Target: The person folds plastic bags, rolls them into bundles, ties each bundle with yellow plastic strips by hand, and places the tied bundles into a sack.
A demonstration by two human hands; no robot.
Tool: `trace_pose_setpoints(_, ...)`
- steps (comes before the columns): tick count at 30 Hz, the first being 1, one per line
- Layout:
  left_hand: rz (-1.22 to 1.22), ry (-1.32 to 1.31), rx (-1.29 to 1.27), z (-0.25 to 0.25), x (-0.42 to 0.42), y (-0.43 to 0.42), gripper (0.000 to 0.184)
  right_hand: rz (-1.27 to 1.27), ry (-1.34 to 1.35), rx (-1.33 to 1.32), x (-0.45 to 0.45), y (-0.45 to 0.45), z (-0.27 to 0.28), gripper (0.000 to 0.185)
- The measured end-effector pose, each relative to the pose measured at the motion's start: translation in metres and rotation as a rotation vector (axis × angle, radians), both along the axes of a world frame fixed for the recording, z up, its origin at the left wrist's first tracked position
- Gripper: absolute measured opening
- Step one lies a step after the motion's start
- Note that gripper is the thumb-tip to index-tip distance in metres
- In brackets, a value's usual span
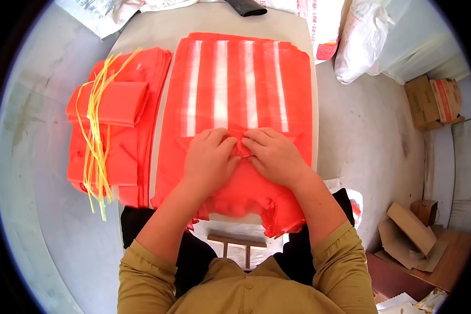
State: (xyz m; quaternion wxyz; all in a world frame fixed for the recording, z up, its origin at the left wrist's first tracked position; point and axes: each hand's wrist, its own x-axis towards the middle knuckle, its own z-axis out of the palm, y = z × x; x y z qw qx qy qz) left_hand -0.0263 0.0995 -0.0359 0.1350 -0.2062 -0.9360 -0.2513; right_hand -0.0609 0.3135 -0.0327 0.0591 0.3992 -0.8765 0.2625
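Note:
A flat stack of red plastic bags [234,89] with pale vertical stripes lies in front of me. My left hand [209,159] and my right hand [272,157] are side by side at the stack's middle, just below the stripes. Both have curled fingers, pinching gathered film of the top red plastic bag between them. Loose, crumpled bag edges [277,214] hang over the near table edge, below my wrists. To the left is a second pile of red bags [128,162], with a folded red bundle [121,102] and yellow plastic strips [95,125] lying across it.
The beige table [277,23] carries the stacks. A dark object [247,7] sits at its far edge, near white printed sacks [363,39]. Cardboard boxes [433,102] stand far right; an opened carton [411,235] lies lower right. A wooden stool bar [236,241] shows below the table.

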Motion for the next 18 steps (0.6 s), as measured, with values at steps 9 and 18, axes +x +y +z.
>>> trace_pose_setpoints(9, 0.004, 0.055, -0.094, -0.009, -0.009, -0.013, 0.035, -0.06, 0.049, 0.074, -0.001, -0.01, -0.001, 0.042)
trace_pose_setpoints(18, -0.004, 0.171, -0.084, -0.006, -0.014, -0.028, 0.034, -0.117, 0.202, 0.024, -0.002, -0.016, -0.006, 0.031)
